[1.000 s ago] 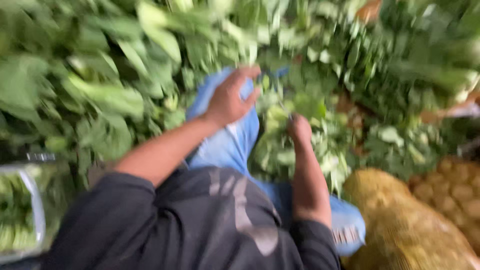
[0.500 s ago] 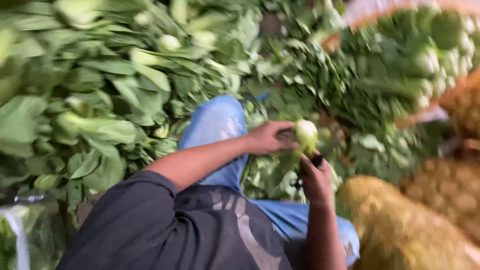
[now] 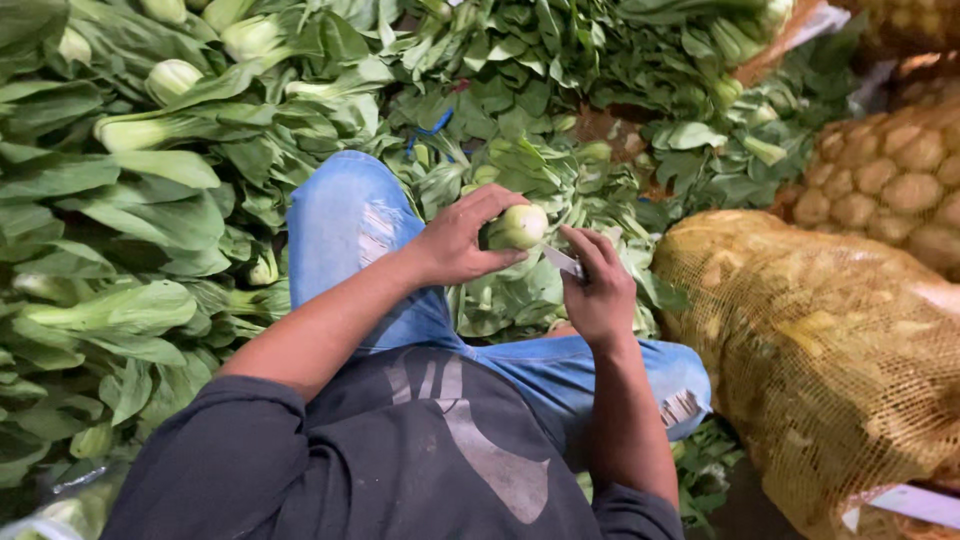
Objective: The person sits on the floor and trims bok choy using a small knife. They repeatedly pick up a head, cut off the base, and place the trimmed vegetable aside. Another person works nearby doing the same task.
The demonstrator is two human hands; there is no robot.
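Across the ground from 7 o'clock up through 12 to 2 o'clock, heaped leafy greens (image 3: 150, 190), pale thick stalks showing among broad dark leaves, packed close around bent knees in blue jeans (image 3: 350, 225). At 3 to 5 o'clock, yellow mesh sack of potatoes (image 3: 830, 360), bulging, just beside the right knee; second mesh sack (image 3: 900, 170) behind it at 2 o'clock. At 7 o'clock corner, clear plastic bag (image 3: 40, 515), contents hard to tell. Dead centre, left hand (image 3: 460, 240) curled round a small pale green bulb (image 3: 518, 226), thumb below, fingers over the top, stem end turned toward the other hand. Right hand (image 3: 598, 290) at 4 o'clock of the bulb, closed round a short knife (image 3: 563, 260), handle hidden in the fist, blade tip touching or very near the bulb's base; cannot tell which. Bulb held in the air above trimmed leaves between the knees. Risks, as judged: blade aimed toward the left thumb, so a slip on the smooth round skin could cut it; rounded bulb gripped only by fingertips could roll out and drop into the leaf litter.
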